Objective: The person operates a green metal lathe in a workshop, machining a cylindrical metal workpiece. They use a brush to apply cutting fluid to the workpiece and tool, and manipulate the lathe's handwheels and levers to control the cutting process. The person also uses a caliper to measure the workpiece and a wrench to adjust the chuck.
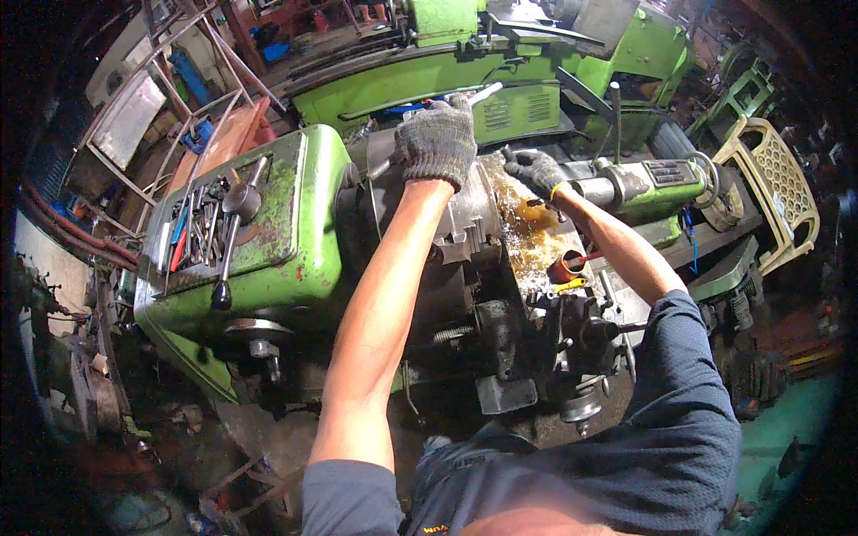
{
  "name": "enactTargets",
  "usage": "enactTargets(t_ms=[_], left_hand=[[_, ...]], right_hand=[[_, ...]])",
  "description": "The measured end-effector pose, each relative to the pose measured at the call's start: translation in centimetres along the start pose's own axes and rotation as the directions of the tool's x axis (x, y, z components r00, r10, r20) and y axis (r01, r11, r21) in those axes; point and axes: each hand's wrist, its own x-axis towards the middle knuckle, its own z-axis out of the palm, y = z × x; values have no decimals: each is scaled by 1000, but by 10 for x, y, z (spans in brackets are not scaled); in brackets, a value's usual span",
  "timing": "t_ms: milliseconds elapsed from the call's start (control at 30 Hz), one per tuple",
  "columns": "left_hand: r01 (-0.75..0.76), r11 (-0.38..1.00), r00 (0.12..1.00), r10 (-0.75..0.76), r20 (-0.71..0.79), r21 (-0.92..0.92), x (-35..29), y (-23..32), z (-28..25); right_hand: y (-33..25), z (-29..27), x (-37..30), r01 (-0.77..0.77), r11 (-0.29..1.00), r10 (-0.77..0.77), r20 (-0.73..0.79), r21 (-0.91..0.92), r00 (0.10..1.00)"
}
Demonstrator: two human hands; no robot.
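The left arm reaches nearly straight toward the lathe's far edge, its gloved left hand curled tight, knuckles up. The right forearm slants inward, bare below a dark sleeve; the gloved right hand has bent fingers.

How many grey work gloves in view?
2: one on the left hand, over the chuck; one on the right hand, near the green tailstock. Others may be hidden.

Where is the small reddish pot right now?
In the head picture, the pot shows right of centre, just above the yellow tool and well below the gloved right hand.
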Motion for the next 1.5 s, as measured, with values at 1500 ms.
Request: enactTargets(t_ms=[1500], left_hand=[[104,964,955,-28,-294,246,-40,12,-12]], right_hand=[[223,-187,-607,243,94,785,-222,965,578]])
